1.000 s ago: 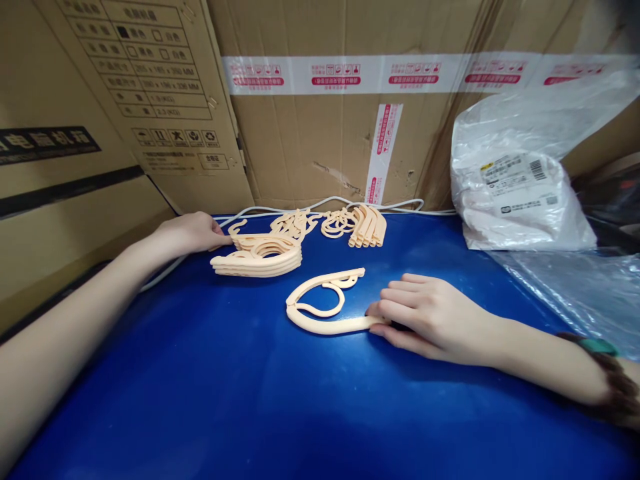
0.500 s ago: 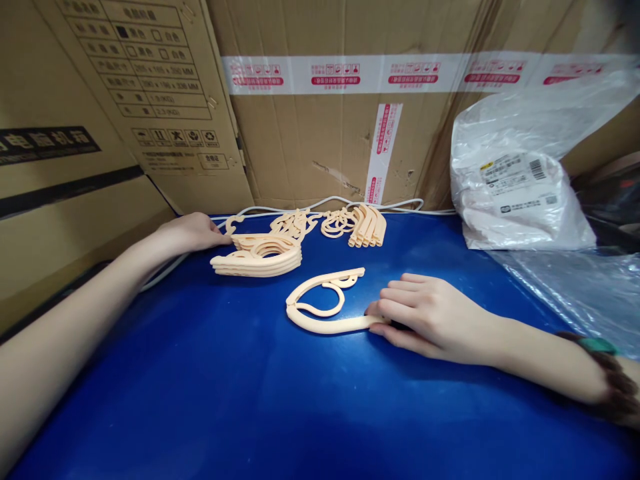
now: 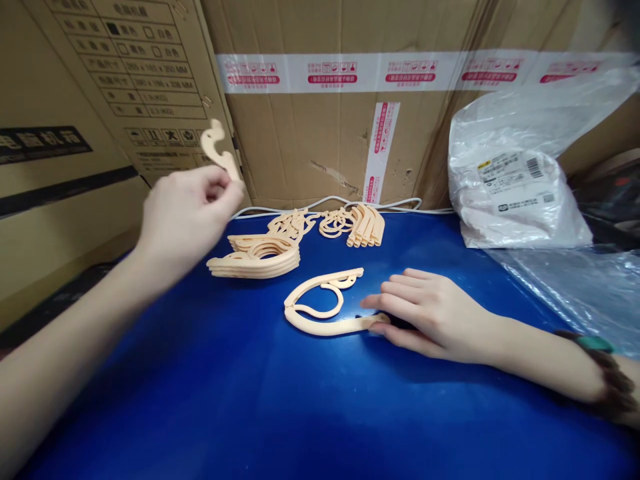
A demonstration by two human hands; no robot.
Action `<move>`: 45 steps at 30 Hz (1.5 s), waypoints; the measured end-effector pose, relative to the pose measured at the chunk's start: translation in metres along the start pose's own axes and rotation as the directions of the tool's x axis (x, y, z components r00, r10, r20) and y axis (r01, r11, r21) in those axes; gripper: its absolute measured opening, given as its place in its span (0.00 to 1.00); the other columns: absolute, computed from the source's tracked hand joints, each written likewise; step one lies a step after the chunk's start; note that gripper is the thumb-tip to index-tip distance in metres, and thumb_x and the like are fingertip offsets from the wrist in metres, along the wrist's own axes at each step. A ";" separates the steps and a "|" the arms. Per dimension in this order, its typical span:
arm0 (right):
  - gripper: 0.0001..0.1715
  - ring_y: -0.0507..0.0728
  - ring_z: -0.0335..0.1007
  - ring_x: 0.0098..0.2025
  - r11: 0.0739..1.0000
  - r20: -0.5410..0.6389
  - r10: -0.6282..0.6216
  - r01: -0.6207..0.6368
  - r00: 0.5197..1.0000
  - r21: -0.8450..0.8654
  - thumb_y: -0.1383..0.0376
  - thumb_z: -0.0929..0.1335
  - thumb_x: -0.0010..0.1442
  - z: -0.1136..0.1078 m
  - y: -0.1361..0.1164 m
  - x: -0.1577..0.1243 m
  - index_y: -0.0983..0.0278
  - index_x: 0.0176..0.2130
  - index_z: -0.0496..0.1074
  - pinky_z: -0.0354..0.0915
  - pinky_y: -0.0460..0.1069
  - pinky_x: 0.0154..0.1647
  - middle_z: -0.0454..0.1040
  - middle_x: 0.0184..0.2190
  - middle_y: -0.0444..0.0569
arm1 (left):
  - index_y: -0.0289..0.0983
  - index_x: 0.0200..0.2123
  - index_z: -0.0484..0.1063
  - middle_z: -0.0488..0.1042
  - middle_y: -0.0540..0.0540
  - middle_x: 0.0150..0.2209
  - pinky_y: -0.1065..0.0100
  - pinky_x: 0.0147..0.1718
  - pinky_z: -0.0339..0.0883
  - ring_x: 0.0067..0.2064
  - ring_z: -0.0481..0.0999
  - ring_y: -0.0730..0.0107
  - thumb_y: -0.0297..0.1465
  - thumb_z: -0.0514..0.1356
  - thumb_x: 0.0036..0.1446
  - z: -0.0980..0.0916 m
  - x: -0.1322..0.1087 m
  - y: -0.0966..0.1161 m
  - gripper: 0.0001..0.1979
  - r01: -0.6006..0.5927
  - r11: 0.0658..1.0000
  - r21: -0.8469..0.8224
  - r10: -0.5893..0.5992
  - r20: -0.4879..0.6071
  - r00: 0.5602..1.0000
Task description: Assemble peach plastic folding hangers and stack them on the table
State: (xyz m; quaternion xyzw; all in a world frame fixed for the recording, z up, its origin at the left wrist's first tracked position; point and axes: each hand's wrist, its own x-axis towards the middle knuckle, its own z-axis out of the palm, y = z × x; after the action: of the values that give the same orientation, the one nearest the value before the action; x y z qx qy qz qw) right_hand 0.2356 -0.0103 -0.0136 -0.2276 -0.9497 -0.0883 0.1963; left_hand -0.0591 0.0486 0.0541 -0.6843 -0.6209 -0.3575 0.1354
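Observation:
Raised above the table at the left, my left hand (image 3: 185, 213) pinches a small cream plastic hanger piece (image 3: 220, 150) with a curved, notched top end; its lower part is hidden by my fingers. A partly joined folding hanger (image 3: 327, 327) lies flat on the table, two curved arms meeting at the left with an inner loop between them. My right hand (image 3: 425, 317) is at the free end of its near arm, fingers apart, index finger lifted off, thumb touching the tip. Between my hands and farther back is a stack of folded hangers (image 3: 255, 267).
Behind the stack lie loose hook pieces (image 3: 293, 225), ring-like pieces (image 3: 335, 223) and a row of curved arms (image 3: 366, 227). A white cable (image 3: 320, 200) runs along cardboard boxes (image 3: 300, 147). A white plastic bag (image 3: 515, 193) stands at the right on the blue table (image 3: 280, 413).
My left hand has lifted the small hanger piece up off the table beside the stack. The index finger of my right hand has come off the hanger's end.

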 end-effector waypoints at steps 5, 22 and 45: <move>0.23 0.55 0.66 0.33 0.999 -0.131 0.032 -0.037 0.991 -0.034 0.62 0.63 0.66 -0.002 -0.001 -0.002 0.66 0.58 0.59 0.60 0.49 0.34 0.71 0.35 0.49 | 0.38 0.21 0.61 0.60 0.54 0.18 0.71 0.21 0.49 0.21 0.59 0.75 0.38 0.51 0.60 -0.006 -0.050 0.056 0.17 -0.102 0.891 -0.442 0.271 0.338 0.901; 0.23 0.56 0.66 0.34 0.998 -0.124 -0.022 0.015 0.992 -0.062 0.57 0.59 0.68 -0.003 0.000 -0.002 0.67 0.56 0.61 0.60 0.50 0.34 0.71 0.36 0.51 | 0.39 0.27 0.66 0.64 0.57 0.18 0.72 0.21 0.53 0.20 0.66 0.76 0.31 0.56 0.61 0.021 -0.108 0.072 0.09 -0.394 0.683 -0.616 0.700 0.396 0.595; 0.13 0.55 0.69 0.42 0.889 -0.126 0.383 -0.328 0.915 0.319 0.68 0.64 0.63 0.007 0.011 -0.003 0.61 0.49 0.66 0.66 0.50 0.42 0.69 0.42 0.50 | 0.35 0.42 0.71 0.73 0.41 0.46 0.57 0.45 0.68 0.48 0.70 0.56 0.33 0.52 0.63 0.033 -0.094 0.065 0.10 -0.726 0.630 -0.275 0.775 0.278 0.567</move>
State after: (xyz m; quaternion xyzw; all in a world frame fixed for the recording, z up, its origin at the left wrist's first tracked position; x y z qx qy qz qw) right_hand 0.2405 -0.0001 -0.0204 -0.3576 -0.8716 0.0695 0.3281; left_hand 0.0151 -0.0140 -0.0140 -0.9444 -0.2595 -0.1693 0.1099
